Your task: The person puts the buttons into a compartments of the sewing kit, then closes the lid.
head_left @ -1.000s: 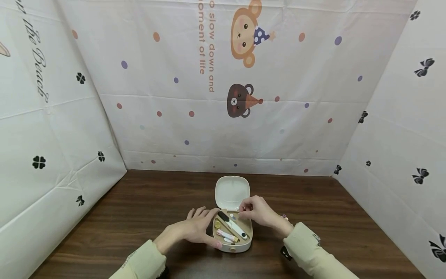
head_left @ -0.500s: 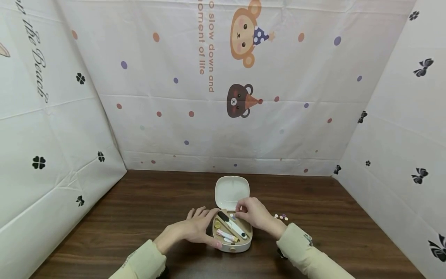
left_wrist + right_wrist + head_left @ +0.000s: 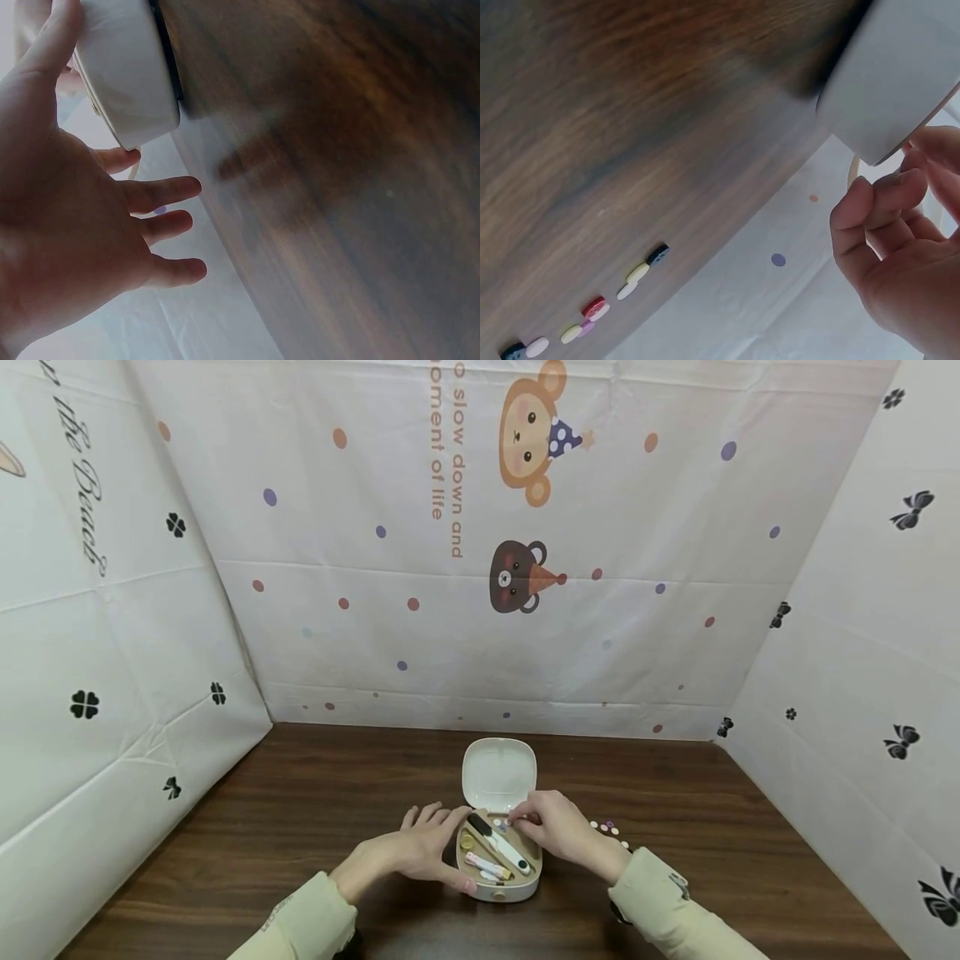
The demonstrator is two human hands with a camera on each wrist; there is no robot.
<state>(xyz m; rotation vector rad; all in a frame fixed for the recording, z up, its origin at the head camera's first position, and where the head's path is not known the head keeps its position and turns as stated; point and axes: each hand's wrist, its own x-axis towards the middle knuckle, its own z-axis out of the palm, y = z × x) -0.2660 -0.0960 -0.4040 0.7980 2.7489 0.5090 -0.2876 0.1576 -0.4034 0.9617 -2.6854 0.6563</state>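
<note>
A white lidded box (image 3: 501, 896) stands with its lid (image 3: 498, 774) tipped back. My left hand (image 3: 423, 852) spans its left side, thumb at the front and index fingertip at the back rim; the other fingers extend straight, off the box, in the left wrist view. My right hand (image 3: 558, 828) reaches over the right rim, fingers bent, its thumb and index fingertips at a small pale button (image 3: 508, 822) in the back compartment. Two more buttons lie beside it there. The right wrist view hides those fingertips behind the box wall (image 3: 896, 75).
A black-and-white slim tool (image 3: 501, 843), a small yellow round item (image 3: 468, 842) and a pale patterned tube (image 3: 487, 866) with a yellow end lie in the box. Several loose buttons (image 3: 637, 273) are scattered on the wooden table (image 3: 337, 793) to the right. Printed cloth hangs around the table.
My right hand dipped lower over the back compartment, and a further pale button now shows at its fingertips. The right forearm shifted slightly. The left hand stays on the box.
</note>
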